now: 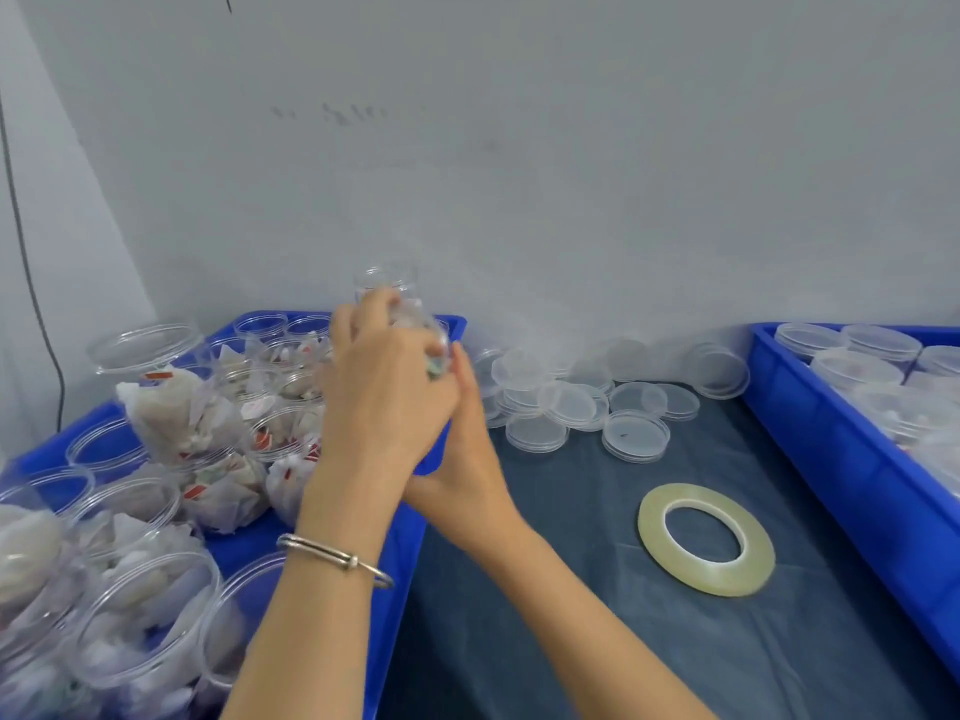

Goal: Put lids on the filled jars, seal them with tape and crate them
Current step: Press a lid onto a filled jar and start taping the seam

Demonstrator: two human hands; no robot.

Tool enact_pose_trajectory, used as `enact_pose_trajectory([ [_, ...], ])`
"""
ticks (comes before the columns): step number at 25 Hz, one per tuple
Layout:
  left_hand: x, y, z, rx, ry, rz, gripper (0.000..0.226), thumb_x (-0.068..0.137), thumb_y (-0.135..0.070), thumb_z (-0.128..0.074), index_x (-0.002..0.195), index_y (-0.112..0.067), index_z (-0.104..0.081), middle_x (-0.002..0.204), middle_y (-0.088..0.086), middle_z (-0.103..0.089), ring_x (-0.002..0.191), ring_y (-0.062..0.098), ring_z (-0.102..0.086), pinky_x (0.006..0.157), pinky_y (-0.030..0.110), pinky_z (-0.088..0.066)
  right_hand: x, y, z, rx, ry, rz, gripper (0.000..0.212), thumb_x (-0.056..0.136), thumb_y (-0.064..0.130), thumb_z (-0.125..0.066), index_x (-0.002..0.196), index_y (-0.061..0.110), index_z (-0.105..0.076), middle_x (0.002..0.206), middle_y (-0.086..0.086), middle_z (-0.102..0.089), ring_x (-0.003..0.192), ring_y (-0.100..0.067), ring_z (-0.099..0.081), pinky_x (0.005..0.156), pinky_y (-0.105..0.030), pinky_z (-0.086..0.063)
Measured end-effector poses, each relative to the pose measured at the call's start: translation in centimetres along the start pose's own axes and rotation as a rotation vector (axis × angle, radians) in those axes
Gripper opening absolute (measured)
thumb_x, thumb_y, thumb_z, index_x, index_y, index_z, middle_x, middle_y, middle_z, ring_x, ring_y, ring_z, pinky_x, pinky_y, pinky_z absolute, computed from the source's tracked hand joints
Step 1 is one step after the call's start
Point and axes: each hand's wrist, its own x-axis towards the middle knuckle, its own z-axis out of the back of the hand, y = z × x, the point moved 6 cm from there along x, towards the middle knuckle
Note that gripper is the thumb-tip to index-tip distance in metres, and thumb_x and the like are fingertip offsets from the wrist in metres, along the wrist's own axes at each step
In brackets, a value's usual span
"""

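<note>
Clear jar [390,298], blurred, held upright above the left crate [400,532] w/ long axis vertical and open mouth at 12 o'clock, no lid on it yet; pale packets show inside. Left hand [382,387] wraps its side, right hand [462,433] presses from 3 o'clock, fingers hidden so can't tell its hold. Loose lids [571,402] lie at 3 o'clock, nearer the right hand; tape roll [706,537] at 5 o'clock.
</note>
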Motion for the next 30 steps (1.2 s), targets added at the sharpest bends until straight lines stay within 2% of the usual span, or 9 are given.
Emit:
enact_pose_trajectory([
  [2,-0.5,-3.6,-1.2,-0.109,0.054,-0.078,0.013,0.083,-0.023,-0.065,0.090,-0.019,-0.075,0.139,0.006,-0.042,0.127,0.027,-0.035,0.099,0.045,-0.040,0.4,-0.6,3.9,-0.021,-0.170,-0.008,0.104,0.063,0.037,-0.080,0.144,0.022,-0.017,0.141,-0.008,-0.045,0.131,-0.023,-0.044,0.106,-0.045,-0.040],
  [7,-6.0,-7.3,-10.8,-0.445,0.514,-0.044,0.012,0.083,-0.033,-0.069,0.093,-0.028,-0.073,0.133,-0.007,-0.046,0.125,0.011,-0.041,0.101,0.035,-0.040,-6.8,-6.7,12.0,-0.086,-0.299,-0.169,0.090,0.060,0.034,-0.080,0.138,0.032,-0.034,0.130,0.003,-0.055,0.122,-0.017,-0.055,0.101,-0.045,-0.046],
  [9,-7.8,-6.6,-14.2,-0.891,0.656,0.137,0.010,0.086,-0.031,-0.068,0.093,-0.027,-0.074,0.116,-0.013,-0.062,0.114,0.003,-0.054,0.098,0.027,-0.042,-10.5,-8.8,14.1,-0.041,-0.360,-0.200,0.084,0.057,0.027,-0.086,0.127,0.047,-0.044,0.125,0.015,-0.057,0.119,-0.010,-0.055,0.097,-0.039,-0.048],
  [11,-8.7,-4.1,-17.4,-1.069,0.559,0.358,0.016,0.093,-0.020,-0.060,0.105,-0.025,-0.068,0.113,-0.014,-0.065,0.115,0.006,-0.057,0.096,0.022,-0.043,-12.7,-10.1,15.1,-0.053,-0.400,-0.248,0.087,0.053,0.035,-0.088,0.121,0.060,-0.040,0.119,0.029,-0.052,0.118,0.005,-0.050,0.092,-0.019,-0.047],
  [15,-8.7,-0.9,-23.5,-0.538,0.556,0.277,0.060,0.096,-0.014,-0.051,0.149,-0.015,-0.023,0.157,0.000,-0.020,0.145,0.017,-0.018,0.115,0.025,-0.019,-13.5,-11.7,15.3,-0.015,-0.377,-0.293,0.094,0.060,0.019,-0.089,0.128,0.055,-0.035,0.120,0.022,-0.055,0.115,0.009,-0.050,0.082,0.000,-0.039],
  [19,-7.2,-0.2,-27.2,-0.075,0.769,0.079,0.072,0.100,-0.034,-0.042,0.153,-0.021,0.005,0.160,-0.003,0.013,0.147,0.030,0.010,0.118,0.044,-0.008,-13.4,-12.7,15.4,-0.006,-0.382,-0.304,0.094,0.061,0.005,-0.087,0.132,0.041,-0.037,0.117,0.019,-0.059,0.117,0.008,-0.050,0.086,0.000,-0.037],
  [22,-6.5,0.8,-27.7,0.044,0.787,0.058,0.063,0.100,-0.040,-0.038,0.153,-0.020,-0.009,0.161,-0.006,0.002,0.147,0.030,0.007,0.116,0.051,-0.009,-13.4,-12.9,15.5,-0.007,-0.383,-0.311,0.094,0.061,0.002,-0.086,0.132,0.038,-0.037,0.124,0.012,-0.055,0.118,0.006,-0.049,0.091,-0.001,-0.036],
  [27,-7.3,1.2,-24.8,-0.085,0.401,-0.011,0.022,0.093,-0.037,-0.054,0.110,-0.023,-0.055,0.119,-0.006,-0.048,0.121,0.014,-0.043,0.100,0.031,-0.033,-13.5,-12.8,15.5,-0.002,-0.392,-0.310,0.093,0.060,0.006,-0.088,0.133,0.035,-0.038,0.124,0.014,-0.054,0.119,0.005,-0.049,0.092,-0.004,-0.038],
  [30,-4.9,1.3,-24.9,-0.262,0.354,0.186,0.060,0.083,-0.043,-0.068,0.132,-0.022,-0.040,0.135,0.001,-0.035,0.124,0.024,-0.040,0.097,0.038,-0.037,-13.4,-12.7,15.4,0.000,-0.394,-0.310,0.093,0.059,0.007,-0.088,0.131,0.039,-0.039,0.118,0.021,-0.057,0.118,0.007,-0.049,0.089,-0.002,-0.038],
])
